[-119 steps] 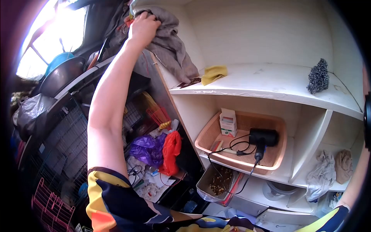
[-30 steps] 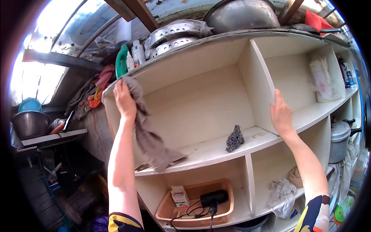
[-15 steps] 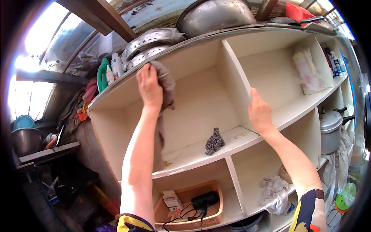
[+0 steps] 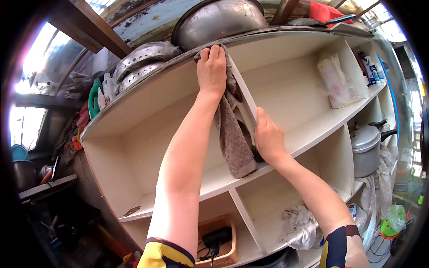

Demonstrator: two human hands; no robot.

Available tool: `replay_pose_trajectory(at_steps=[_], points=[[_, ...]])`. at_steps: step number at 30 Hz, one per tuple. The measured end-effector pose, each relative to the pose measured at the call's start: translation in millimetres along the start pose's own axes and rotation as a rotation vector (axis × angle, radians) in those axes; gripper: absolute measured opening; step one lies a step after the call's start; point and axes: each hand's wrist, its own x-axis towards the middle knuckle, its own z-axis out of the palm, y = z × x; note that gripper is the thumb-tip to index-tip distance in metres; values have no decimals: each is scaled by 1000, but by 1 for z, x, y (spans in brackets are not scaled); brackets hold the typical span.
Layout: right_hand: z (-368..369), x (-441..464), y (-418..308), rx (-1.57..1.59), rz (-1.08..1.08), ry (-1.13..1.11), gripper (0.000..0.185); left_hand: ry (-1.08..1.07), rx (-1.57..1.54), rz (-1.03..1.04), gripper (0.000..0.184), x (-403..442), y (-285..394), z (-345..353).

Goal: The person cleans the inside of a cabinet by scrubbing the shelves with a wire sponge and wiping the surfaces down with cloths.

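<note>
My left hand is closed on a grey-brown cloth, pressing it to the upper front edge of the white shelf unit. The cloth hangs down in front of the upright divider, its lower end at the shelf board's front edge. My right hand grips the front edge of that divider lower down, the far fingers partly hidden. Between the cloth and my right hand, a small dark bit shows; most of it is covered.
Overhead, a large metal basin and perforated steel pans rest on the unit. A plastic-wrapped package stands in the right compartment. Below are an orange basket, a crumpled white cloth and a pressure cooker.
My left hand has moved right along the top edge with the cloth, up to the divider. My right hand stays on the divider, a little lower. The view has shifted right.
</note>
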Motion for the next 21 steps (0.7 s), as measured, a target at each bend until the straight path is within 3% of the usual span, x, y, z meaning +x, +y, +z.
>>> replay_pose_trajectory(at_steps=[7, 9, 10, 12, 14, 16, 17, 19, 21], points=[[-3, -8, -5, 25, 78, -65, 49, -13, -115, 83, 41, -14, -22, -16], [-11, -7, -6, -152, -186, 149, 45, -76, -102, 138, 42, -13, -30, -26], [-20, -10, -7, -157, -185, 151, 45, -85, -117, 112, 43, -17, -35, -31], [-35, -21, -10, -139, -434, 104, 35, -42, 17, 87, 39, -28, -47, -36], [-33, -41, -11, -106, -447, 47, 30, -42, 29, 65, 40, -32, -50, -38], [-20, -63, -5, 236, -482, -437, 32, -38, 45, 43, 40, -29, -46, -35], [-26, -64, -13, 234, -484, -439, 32, -41, -13, 40, 41, -23, -37, -32], [-32, -62, -32, 346, -255, -444, 27, -35, -142, 72, 42, -8, -17, -23], [-25, -59, -31, 296, -260, -411, 30, -62, -181, 36, 43, 7, -1, -13]])
